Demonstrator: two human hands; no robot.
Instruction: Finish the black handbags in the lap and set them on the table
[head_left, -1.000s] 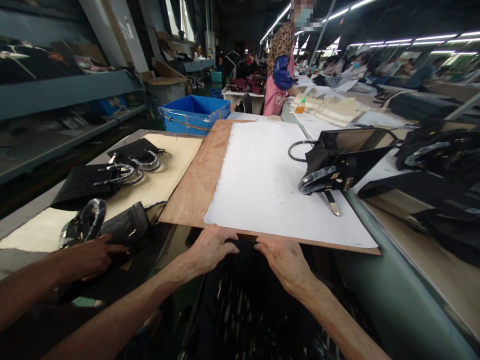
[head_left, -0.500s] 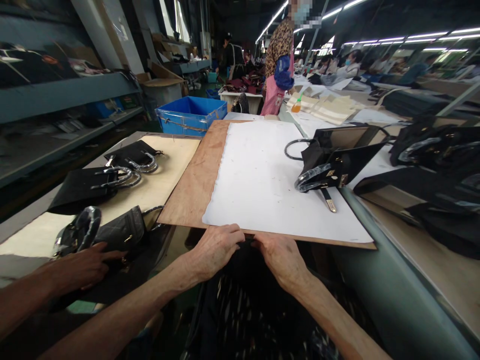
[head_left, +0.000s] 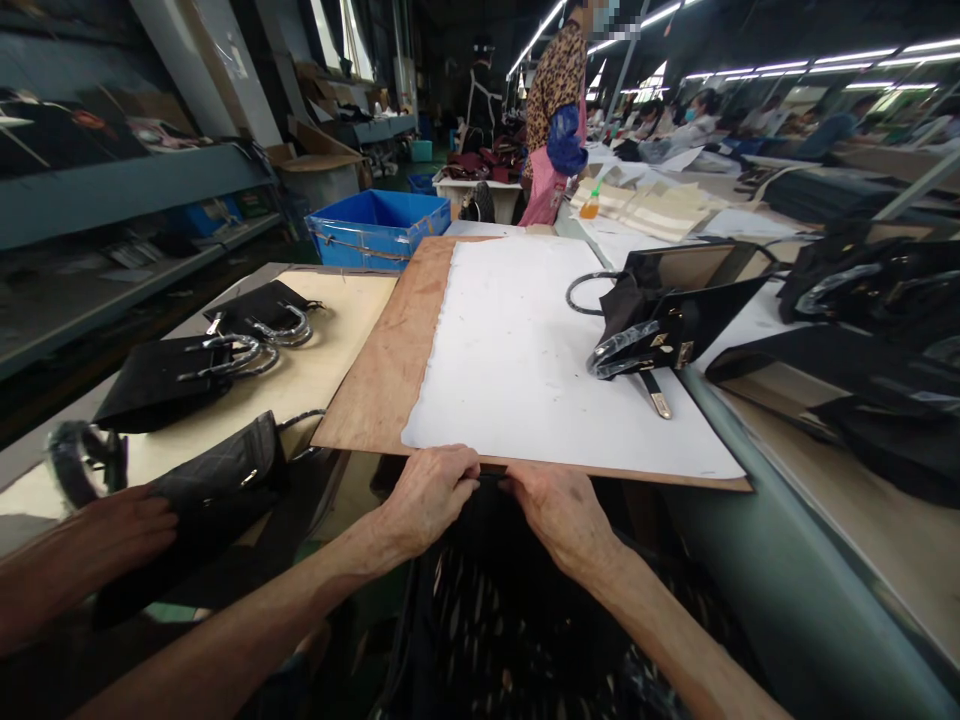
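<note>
My left hand (head_left: pixel 435 490) and my right hand (head_left: pixel 559 510) are close together at the near edge of a wooden board (head_left: pixel 367 400). Their fingers are curled and pinch the edge of some black material (head_left: pixel 491 540) just below the board. Its shape is lost in the dark, so I cannot tell what it is. A white sheet (head_left: pixel 510 350) covers most of the board in front of my hands. On the sheet's right side stands an open black handbag (head_left: pixel 675 310) with plastic-wrapped handles and a hanging strap.
At left, another person's hand (head_left: pixel 127 530) is on a black quilted bag (head_left: pixel 225 475). Two black bags (head_left: pixel 161 380) lie on the cream surface (head_left: pixel 337 310) beyond. A blue crate (head_left: pixel 379 230) stands behind the board. More black bags (head_left: pixel 847 390) fill the right side. Another person (head_left: pixel 555 120) stands farther back.
My hands stay almost where they were at the board's edge. The other person's hand at left has moved left, and the wrapped handle there has swung outward.
</note>
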